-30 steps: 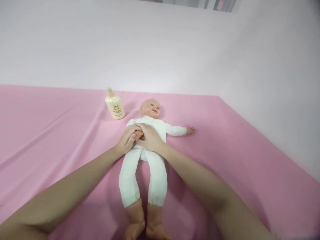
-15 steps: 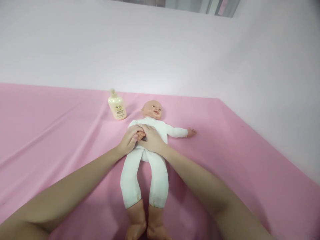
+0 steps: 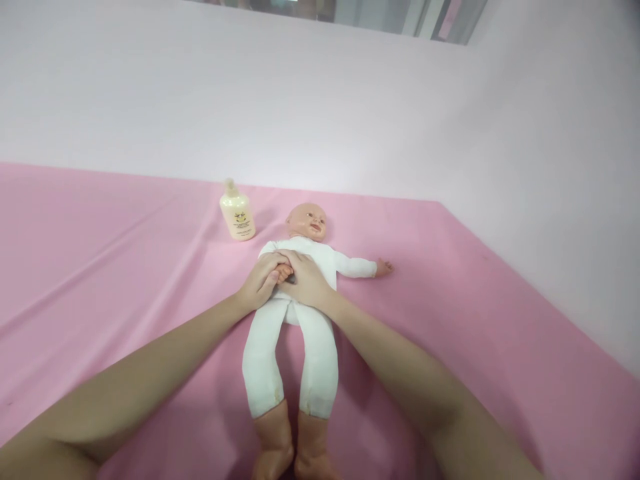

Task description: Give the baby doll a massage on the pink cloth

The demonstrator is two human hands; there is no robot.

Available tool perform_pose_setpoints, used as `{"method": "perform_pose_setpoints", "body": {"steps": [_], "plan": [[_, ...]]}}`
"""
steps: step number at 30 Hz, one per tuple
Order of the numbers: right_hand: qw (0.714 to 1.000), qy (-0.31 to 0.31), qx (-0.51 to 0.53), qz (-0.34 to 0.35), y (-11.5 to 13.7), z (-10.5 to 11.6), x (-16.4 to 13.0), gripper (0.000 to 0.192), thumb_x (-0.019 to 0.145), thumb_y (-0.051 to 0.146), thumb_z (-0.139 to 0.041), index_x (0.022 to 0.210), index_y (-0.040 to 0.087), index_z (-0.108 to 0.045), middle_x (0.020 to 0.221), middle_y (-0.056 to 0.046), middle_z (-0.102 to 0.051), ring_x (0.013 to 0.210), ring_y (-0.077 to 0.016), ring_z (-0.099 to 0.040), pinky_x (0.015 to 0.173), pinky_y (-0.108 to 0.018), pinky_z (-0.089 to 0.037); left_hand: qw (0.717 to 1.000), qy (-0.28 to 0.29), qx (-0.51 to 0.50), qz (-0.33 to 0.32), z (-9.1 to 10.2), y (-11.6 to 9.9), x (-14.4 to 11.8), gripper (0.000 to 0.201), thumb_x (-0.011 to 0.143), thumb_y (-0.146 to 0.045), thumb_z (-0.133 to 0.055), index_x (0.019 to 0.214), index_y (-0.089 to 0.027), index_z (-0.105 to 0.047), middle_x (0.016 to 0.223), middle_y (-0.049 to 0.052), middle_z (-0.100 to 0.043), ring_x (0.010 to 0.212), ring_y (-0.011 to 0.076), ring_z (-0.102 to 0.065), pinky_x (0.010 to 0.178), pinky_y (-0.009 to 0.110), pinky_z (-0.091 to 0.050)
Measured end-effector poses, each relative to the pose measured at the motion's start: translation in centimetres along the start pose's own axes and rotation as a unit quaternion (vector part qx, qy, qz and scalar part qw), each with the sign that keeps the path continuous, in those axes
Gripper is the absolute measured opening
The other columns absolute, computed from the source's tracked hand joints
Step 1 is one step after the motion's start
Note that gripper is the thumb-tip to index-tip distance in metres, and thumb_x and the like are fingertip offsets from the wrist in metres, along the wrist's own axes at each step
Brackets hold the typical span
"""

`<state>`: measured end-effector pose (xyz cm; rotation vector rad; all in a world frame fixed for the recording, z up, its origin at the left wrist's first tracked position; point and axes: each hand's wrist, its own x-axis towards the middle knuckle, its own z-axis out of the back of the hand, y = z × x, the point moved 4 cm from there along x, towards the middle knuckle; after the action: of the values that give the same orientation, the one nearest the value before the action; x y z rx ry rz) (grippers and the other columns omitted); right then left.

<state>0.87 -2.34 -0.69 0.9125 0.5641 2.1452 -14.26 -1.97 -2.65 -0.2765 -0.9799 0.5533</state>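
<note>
A baby doll in a white one-piece suit lies on its back on the pink sheet, head far from me, bare feet near the bottom edge. My left hand is wrapped around the doll's small hand over its belly. My right hand rests on the doll's torso and touches the same small hand from the other side. The doll's other arm stretches out to the right on the sheet.
A cream lotion bottle with a pump top stands on the sheet just left of the doll's head. A pale wall rises behind the surface and along its right edge.
My hands keep their hold on the doll's hand. The view has shifted slightly, so doll and bottle sit a little further right.
</note>
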Motion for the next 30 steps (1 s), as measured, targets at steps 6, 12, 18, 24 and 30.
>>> {"method": "perform_pose_setpoints", "body": {"steps": [6, 12, 18, 24, 30], "plan": [[1.0, -0.004, 0.0, 0.008, -0.02, 0.03, -0.06, 0.058, 0.089, 0.027, -0.074, 0.144, 0.02, -0.057, 0.138, -0.011, -0.07, 0.125, -0.0303, -0.066, 0.114, -0.049, -0.046, 1.0, -0.003, -0.009, -0.007, 0.02, -0.12, 0.07, 0.047, 0.114, -0.05, -0.028, 0.114, -0.02, -0.065, 0.103, 0.011, -0.069, 0.097, 0.0267, -0.063, 0.093, 0.046, -0.049], [1.0, 0.0, -0.002, 0.004, 0.1, 0.14, -0.05, 0.056, 0.089, 0.026, -0.075, 0.142, 0.019, -0.057, 0.14, -0.012, -0.07, 0.126, -0.0309, -0.066, 0.114, -0.049, -0.047, 1.0, 0.006, -0.017, -0.001, -0.03, -0.27, 0.2, 0.047, 0.114, -0.051, -0.028, 0.114, -0.021, -0.064, 0.104, 0.011, -0.069, 0.099, 0.0274, -0.062, 0.094, 0.046, -0.048], [1.0, 0.002, -0.01, -0.002, 0.19, 0.21, -0.06, 0.055, 0.09, 0.025, -0.075, 0.142, 0.02, -0.057, 0.14, -0.012, -0.07, 0.128, -0.0305, -0.065, 0.115, -0.049, -0.046, 1.0, 0.008, -0.021, -0.001, -0.06, -0.28, 0.25, 0.047, 0.114, -0.051, -0.028, 0.114, -0.021, -0.063, 0.103, 0.011, -0.068, 0.097, 0.027, -0.061, 0.094, 0.046, -0.047], [1.0, 0.001, -0.01, -0.006, 0.18, 0.18, -0.06, 0.056, 0.089, 0.024, -0.077, 0.142, 0.024, -0.057, 0.14, -0.01, -0.07, 0.128, -0.0307, -0.066, 0.116, -0.047, -0.047, 1.0, 0.003, -0.011, -0.004, -0.04, -0.4, 0.29, 0.05, 0.114, -0.053, -0.026, 0.114, -0.02, -0.063, 0.103, 0.011, -0.069, 0.098, 0.0271, -0.062, 0.094, 0.045, -0.048], [1.0, -0.002, -0.003, 0.003, 0.25, 0.22, -0.06, 0.055, 0.09, 0.025, -0.075, 0.142, 0.022, -0.057, 0.14, -0.011, -0.07, 0.127, -0.0305, -0.066, 0.115, -0.049, -0.047, 1.0, 0.002, -0.011, -0.014, -0.02, -0.43, 0.32, 0.047, 0.114, -0.05, -0.027, 0.114, -0.02, -0.063, 0.103, 0.011, -0.069, 0.097, 0.0266, -0.062, 0.093, 0.045, -0.047]]}}
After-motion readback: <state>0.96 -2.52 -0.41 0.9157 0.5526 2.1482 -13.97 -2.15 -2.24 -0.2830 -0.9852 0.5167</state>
